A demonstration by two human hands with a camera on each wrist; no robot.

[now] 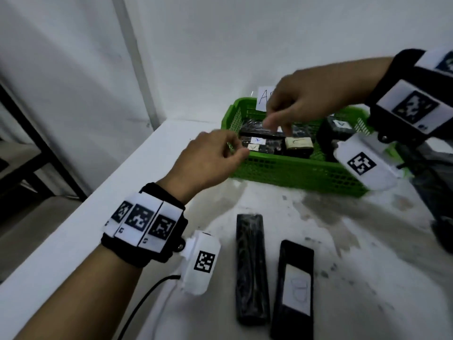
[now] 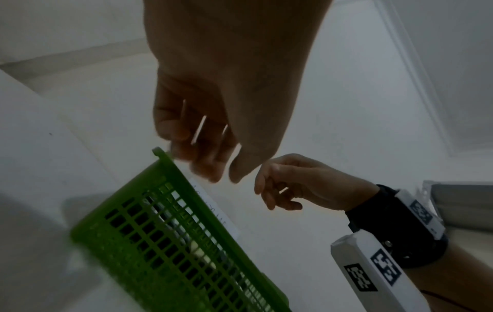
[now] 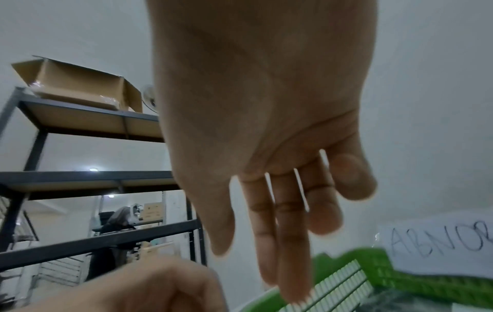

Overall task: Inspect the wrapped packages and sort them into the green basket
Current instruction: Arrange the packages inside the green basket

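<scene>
The green basket (image 1: pixel 294 169) stands at the back of the white table and holds several black wrapped packages (image 1: pixel 259 130), some with white labels. Two more black packages lie on the table in front: a plain one (image 1: pixel 251 268) and one with a white label (image 1: pixel 293 290). My left hand (image 1: pixel 232 149) hovers at the basket's front left corner with loosely curled fingers and holds nothing. My right hand (image 1: pixel 277 122) hangs over the basket's inside with relaxed fingers (image 3: pixel 280 232) pointing down, also empty. Seen from the left wrist, the basket (image 2: pixel 173 242) sits below both hands.
A paper sign reading "ABNOR" (image 3: pixel 437 244) leans at the basket's back rim. The table's left edge (image 1: pixel 81 231) drops off beside my left arm. A dark metal shelf rack (image 3: pixel 80 179) with a cardboard box (image 3: pixel 80 84) stands to the left. Dark objects (image 1: pixel 441 229) lie at the right.
</scene>
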